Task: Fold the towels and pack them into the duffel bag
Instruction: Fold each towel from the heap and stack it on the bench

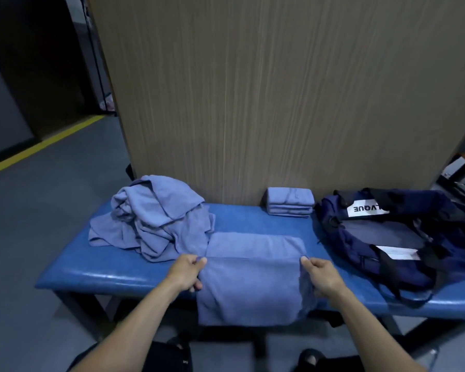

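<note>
Both hands pinched a half-folded towel on the blue worktop.

The left hand [187, 272] and right hand [323, 276] each gripped a side edge of the soft, matte lavender-blue terry towel [253, 277], which draped limply over the glossy padded blue worktop [97, 267] (light, floppy cloth, probably best taken at corners). Outward lay a crumpled heap of matching towels [156, 218], a squared folded stack [290, 202], and the slack navy fabric duffel bag [387, 234], open.

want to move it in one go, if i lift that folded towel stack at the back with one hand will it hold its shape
Probably not fully. The folded stack is soft cloth in separate layers, so its ends would likely droop and layers could slide. It looks light; the crumpled pile and the towel hanging limply over the bench edge suggest floppy fabric. Supporting it underneath seems safer.
</note>
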A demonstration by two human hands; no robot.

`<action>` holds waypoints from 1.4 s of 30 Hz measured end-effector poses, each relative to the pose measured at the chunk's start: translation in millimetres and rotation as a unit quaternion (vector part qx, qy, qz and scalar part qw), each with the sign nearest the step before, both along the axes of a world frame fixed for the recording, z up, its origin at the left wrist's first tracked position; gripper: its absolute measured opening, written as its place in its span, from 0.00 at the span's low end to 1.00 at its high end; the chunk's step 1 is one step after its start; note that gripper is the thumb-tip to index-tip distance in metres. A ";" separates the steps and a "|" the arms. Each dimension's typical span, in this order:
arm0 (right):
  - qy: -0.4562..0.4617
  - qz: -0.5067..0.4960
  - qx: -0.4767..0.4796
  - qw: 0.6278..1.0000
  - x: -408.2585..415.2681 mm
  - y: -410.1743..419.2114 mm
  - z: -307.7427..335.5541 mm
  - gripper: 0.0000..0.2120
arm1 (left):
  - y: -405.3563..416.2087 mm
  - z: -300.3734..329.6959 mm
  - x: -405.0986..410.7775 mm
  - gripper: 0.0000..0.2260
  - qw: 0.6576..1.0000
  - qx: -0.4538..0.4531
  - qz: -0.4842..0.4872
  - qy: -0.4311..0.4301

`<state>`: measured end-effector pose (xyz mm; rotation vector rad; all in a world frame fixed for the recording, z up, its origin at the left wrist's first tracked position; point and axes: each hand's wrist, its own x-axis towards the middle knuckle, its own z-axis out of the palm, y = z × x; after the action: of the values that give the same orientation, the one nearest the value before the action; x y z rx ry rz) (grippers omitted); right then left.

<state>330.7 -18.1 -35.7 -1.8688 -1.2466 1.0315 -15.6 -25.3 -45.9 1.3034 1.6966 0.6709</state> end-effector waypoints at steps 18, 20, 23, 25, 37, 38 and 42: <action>-0.169 -0.067 0.126 0.975 -6.9 85.5 2.9 0.11 | 101.2 3.1 24.8 0.22 0.985 0.098 0.055 0.129; -0.207 -0.042 0.123 0.970 -6.1 90.8 -9.9 0.10 | 100.2 -1.1 25.4 0.18 0.974 0.116 0.048 0.190; -0.234 -0.008 0.123 0.964 -4.5 97.4 -20.6 0.09 | 104.7 -1.9 27.1 0.09 0.953 0.143 0.012 0.266; -0.225 0.008 0.109 0.968 -3.8 100.4 -18.8 0.09 | 109.6 -2.3 26.7 0.05 0.944 0.167 -0.014 0.285; 0.100 -0.025 0.086 0.991 -3.2 111.6 -12.9 0.11 | 116.9 0.2 25.4 0.07 0.924 0.182 -0.142 0.306; 0.126 -0.036 0.082 0.988 -3.6 113.3 -12.6 0.11 | 117.1 0.7 25.5 0.08 0.923 0.172 -0.149 0.309; 0.178 -0.038 0.048 0.982 -4.4 114.8 -9.4 0.12 | 116.2 2.0 23.4 0.04 0.921 0.151 -0.173 0.314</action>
<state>326.3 96.8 -45.1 -1.5611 -0.9895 1.1799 7.9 91.0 -43.9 2.1509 1.8149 0.3187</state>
